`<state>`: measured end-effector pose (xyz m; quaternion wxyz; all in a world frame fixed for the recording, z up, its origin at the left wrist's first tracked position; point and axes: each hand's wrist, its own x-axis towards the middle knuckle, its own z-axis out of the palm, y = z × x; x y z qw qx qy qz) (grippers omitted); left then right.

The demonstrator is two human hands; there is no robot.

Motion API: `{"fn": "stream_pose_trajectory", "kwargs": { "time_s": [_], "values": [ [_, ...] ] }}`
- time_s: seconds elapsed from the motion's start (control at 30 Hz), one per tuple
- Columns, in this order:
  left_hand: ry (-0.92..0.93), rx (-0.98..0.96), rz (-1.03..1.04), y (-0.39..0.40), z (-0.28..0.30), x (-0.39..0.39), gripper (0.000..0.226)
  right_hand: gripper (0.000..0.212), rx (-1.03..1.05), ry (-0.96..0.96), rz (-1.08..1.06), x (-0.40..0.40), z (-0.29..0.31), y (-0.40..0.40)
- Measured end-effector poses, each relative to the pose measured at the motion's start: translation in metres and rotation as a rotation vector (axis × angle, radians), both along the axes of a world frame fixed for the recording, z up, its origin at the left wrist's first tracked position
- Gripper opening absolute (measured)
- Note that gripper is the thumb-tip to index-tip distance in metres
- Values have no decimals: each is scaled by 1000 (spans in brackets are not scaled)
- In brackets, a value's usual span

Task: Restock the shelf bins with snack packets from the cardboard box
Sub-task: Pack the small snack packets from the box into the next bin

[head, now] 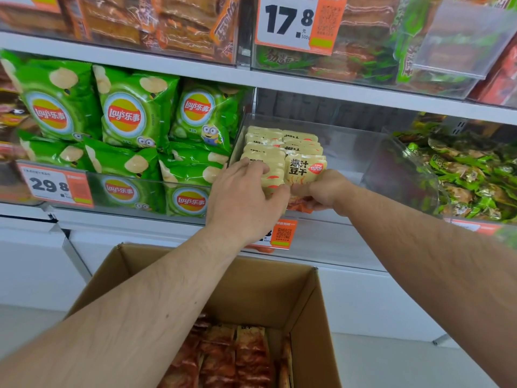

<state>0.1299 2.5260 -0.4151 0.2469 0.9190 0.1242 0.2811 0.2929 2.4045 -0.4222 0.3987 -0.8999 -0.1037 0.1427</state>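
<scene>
1. At the centre of the frame, the left hand [246, 191] lies over the left column of cream packets [282, 148] in the clear bin [349, 141], fingers curled on their front edge and grasping the stack.
2. The right hand [326, 191] is clenched on the lower edge of the front cream packet and seems also to hold a red packet [300, 205] beneath it, though that part is half hidden.
3. The cardboard box [305, 298] sits open at the bottom centre, with more red packets [240, 357] still inside, so I judge restocking well short of done.
4. Risk: the packets stand on edge in loose rows; if either hand lets go unevenly, the front ones could tip over the bin's low front wall.
5. Risk: the right side of the bin is bare, so the rows could slump sideways into it.
6. Risk: red packets mixed in with cream ones would end up misfiled.
</scene>
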Motion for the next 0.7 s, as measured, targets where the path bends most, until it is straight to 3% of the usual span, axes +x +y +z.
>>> {"fn": "stream_pose_trajectory", "kwargs": {
  "time_s": [0.23,0.33,0.4,0.5,0.57,0.6,0.7],
  "values": [
    [33,-45,-42,2,7,-4,46,37,-27,-5,-32,-20,26,-12],
    [-2,-101,-51,2,11,-13,43,39,-155,-66,-37,-48,49,-13],
    [-78,-83,-65,1,14,-27,43,39,-257,-196,-78,-71,59,-12],
    [-121,-47,-101,9,13,-59,42,51,-253,-668,-100,-114,58,-4],
    [-44,-41,-147,23,3,-82,39,35,-120,-882,23,-151,47,9],
    [16,-39,-172,31,-2,-93,38,22,-60,-890,93,-170,40,17],
    [211,-97,-182,55,-15,-120,40,9,42,-699,259,-206,7,50]
  ]
}}
